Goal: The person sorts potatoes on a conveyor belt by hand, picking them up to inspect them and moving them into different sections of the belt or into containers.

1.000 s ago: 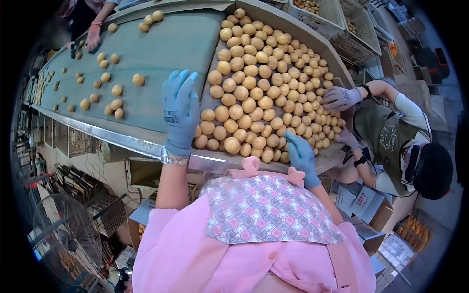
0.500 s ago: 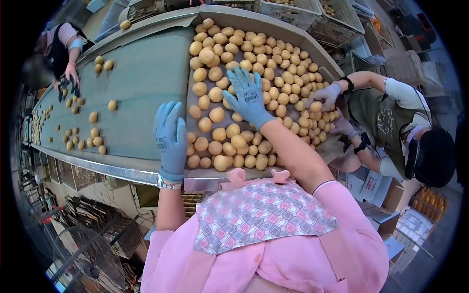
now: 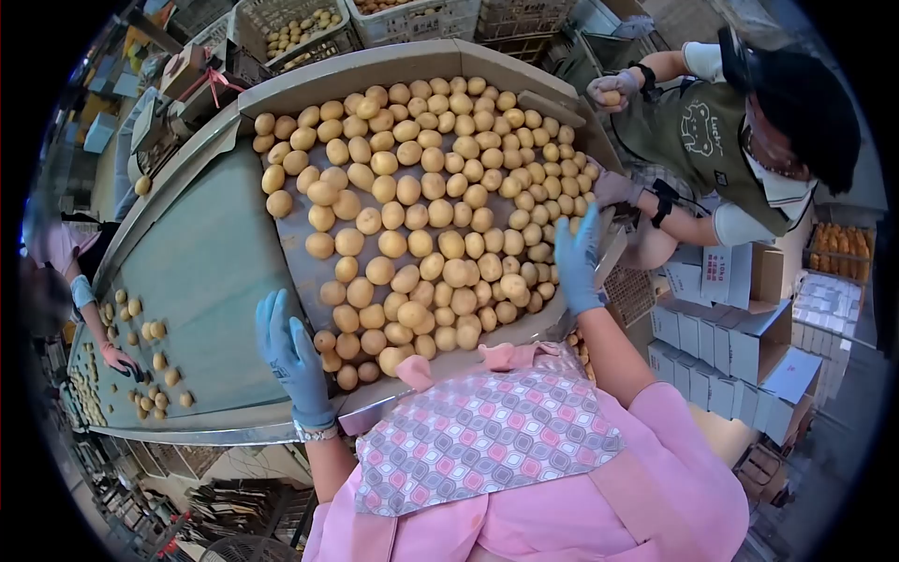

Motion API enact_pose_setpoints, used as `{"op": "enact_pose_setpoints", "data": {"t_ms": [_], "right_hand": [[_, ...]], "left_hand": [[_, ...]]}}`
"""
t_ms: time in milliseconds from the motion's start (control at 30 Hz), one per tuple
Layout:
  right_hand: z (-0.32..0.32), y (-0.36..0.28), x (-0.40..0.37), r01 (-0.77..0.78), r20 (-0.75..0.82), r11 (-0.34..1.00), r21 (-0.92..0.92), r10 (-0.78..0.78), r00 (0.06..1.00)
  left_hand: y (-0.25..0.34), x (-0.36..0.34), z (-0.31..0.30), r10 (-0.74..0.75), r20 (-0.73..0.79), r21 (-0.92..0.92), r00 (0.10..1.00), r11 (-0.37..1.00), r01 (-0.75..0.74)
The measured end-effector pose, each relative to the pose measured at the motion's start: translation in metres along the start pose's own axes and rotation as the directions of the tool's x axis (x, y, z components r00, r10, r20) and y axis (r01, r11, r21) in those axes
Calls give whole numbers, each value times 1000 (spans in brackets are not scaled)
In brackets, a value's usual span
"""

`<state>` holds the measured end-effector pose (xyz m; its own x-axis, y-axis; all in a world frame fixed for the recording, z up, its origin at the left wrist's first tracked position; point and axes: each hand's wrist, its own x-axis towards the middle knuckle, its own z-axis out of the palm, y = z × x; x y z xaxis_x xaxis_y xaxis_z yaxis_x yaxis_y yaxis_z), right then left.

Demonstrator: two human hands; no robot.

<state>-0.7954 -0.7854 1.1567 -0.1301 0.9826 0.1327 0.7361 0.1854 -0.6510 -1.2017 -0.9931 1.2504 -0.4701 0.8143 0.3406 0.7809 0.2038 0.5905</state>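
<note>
Many round yellow-brown fruits or potatoes (image 3: 408,188) lie across the grey tray (image 3: 298,245). My left hand (image 3: 293,356), in a blue glove, is at the edge between the green belt (image 3: 208,272) and the tray. Its fingers are stretched out, with nothing held, close to the nearest pieces. Gloved the same way, my right hand (image 3: 578,258) is at the tray's right end with its fingers spread. It is beside the pieces there and grips none of them.
At the right a co-worker (image 3: 716,140) in a green apron holds one piece, the other hand by the tray. Another person's hand (image 3: 119,360) reaches over the belt at the far left. Crates (image 3: 412,23) stand behind; cardboard boxes (image 3: 721,356) stand at the right.
The view has turned to the right. My right hand has moved from the tray's middle to its right end. The co-worker has lifted one piece away from the pile.
</note>
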Motion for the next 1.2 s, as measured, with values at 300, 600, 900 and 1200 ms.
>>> {"op": "enact_pose_setpoints", "data": {"t_ms": [300,600,900,1200], "right_hand": [[42,-79,-62,416,310,886,207,-462,831],[43,-79,-24,389,412,887,249,-461,786],[79,-87,57,596,22,791,-141,-599,800],[124,-100,141,393,341,741,-545,-232,911]], "left_hand": [[31,1,-3,390,436,-190,811,921,-341],[3,-7,14,330,482,215,812,854,-474],[-13,-1,4,203,49,168,978,963,-209],[-9,1,7,214,161,48,964,973,-224]]}}
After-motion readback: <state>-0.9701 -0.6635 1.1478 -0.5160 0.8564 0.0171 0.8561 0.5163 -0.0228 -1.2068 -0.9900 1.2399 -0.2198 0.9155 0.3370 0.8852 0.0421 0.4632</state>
